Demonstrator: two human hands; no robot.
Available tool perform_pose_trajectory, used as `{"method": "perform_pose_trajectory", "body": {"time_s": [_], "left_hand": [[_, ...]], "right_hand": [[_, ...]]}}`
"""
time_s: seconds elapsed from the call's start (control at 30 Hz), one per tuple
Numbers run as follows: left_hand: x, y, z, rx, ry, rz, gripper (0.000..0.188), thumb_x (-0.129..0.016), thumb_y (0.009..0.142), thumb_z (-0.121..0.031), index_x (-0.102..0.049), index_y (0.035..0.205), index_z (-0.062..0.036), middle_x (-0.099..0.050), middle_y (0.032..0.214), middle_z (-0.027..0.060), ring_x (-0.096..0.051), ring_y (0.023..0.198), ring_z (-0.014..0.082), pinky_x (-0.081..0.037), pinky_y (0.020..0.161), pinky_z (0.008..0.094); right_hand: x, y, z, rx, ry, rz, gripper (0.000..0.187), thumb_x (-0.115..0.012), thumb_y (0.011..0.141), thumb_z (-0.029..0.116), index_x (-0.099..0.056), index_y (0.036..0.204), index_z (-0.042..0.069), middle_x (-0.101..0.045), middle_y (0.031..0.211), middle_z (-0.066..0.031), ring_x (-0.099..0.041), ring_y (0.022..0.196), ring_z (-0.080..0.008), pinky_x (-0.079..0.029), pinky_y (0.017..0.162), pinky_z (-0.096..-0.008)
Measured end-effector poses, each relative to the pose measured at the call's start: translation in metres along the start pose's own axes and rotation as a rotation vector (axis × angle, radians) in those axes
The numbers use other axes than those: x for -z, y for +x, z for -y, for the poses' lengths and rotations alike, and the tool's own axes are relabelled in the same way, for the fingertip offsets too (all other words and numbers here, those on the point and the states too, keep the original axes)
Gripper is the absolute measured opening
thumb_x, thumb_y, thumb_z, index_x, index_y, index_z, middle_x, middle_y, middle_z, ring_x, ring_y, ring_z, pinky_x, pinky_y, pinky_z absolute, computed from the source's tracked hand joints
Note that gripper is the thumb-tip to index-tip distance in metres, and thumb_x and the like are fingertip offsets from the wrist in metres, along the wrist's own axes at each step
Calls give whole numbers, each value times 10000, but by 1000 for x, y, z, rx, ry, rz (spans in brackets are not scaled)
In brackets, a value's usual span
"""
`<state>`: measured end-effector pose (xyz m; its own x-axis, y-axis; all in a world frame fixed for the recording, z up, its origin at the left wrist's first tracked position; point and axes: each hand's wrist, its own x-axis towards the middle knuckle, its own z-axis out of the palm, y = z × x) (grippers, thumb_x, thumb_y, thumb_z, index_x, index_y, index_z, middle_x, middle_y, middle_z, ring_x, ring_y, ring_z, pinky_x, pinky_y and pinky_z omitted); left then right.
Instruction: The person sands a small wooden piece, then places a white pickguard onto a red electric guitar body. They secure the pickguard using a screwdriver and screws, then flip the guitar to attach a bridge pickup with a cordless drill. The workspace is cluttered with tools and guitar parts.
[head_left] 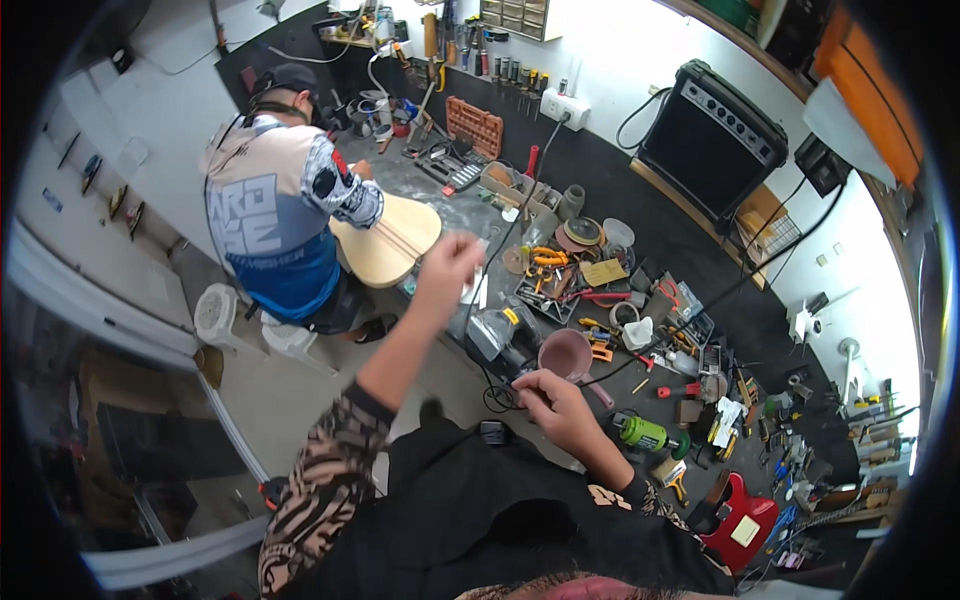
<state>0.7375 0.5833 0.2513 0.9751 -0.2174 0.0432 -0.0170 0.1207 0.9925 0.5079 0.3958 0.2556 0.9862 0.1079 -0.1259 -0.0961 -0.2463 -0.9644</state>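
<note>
My left hand is raised in the middle, with its fingers curled and slightly blurred. What it may hold does not show. A black power cord runs down from the wall socket close to its fingertips. Lower and to the right, my right hand has its thumb and fingers drawn together. Whatever is between them is too small to tell. Loops of black cord hang beside those fingers. A grey power tool and a pinkish round pot lie on the bench just beyond my right hand.
At the left, a co-worker leans over a pale wooden guitar body. A green power tool, a red guitar body and several hand tools crowd the bench. An amplifier stands behind. White stools are at the left.
</note>
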Motion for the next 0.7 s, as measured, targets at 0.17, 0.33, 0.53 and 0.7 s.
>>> {"method": "perform_pose_trajectory", "body": {"time_s": [0.17, 0.33, 0.53, 0.7], "left_hand": [[8, 287, -61, -77, -252, 291, 129, -669, 1002, -179, -706, 936, -75, -674, 767, 11, -560, 562, 88, -418, 480, 267], [-44, 470, -109, -20, -276, 51, 176, -725, 1011, -248, -759, 1015, -75, -746, 833, 16, -610, 585, 105, -523, 527, 276], [-73, 544, -117, 84, -404, 48, 177, -743, 998, -204, -744, 949, -34, -756, 800, 79, -607, 540, 111, -481, 473, 264], [-74, 557, -119, 23, -447, -53, 154, -731, 942, -141, -698, 828, -43, -662, 686, 35, -546, 494, 114, -439, 464, 277]], "right_hand": [[-15, 71, 15, 8, -170, -292, 153, -663, 1050, 56, -714, 1183, 2, -724, 957, -65, -688, 893, -131, -543, 803, -300], [-43, 120, 24, -135, -30, -588, 148, -661, 1055, 60, -715, 1171, -14, -725, 952, -57, -681, 864, -115, -531, 787, -282], [-54, 150, 41, -199, -44, -773, 124, -650, 1064, 57, -708, 1156, -2, -707, 917, -37, -674, 836, -96, -531, 765, -258], [-29, 206, 61, -163, -91, -685, 122, -647, 1064, 60, -701, 1154, -2, -690, 880, -17, -649, 809, -70, -506, 725, -240]]}}
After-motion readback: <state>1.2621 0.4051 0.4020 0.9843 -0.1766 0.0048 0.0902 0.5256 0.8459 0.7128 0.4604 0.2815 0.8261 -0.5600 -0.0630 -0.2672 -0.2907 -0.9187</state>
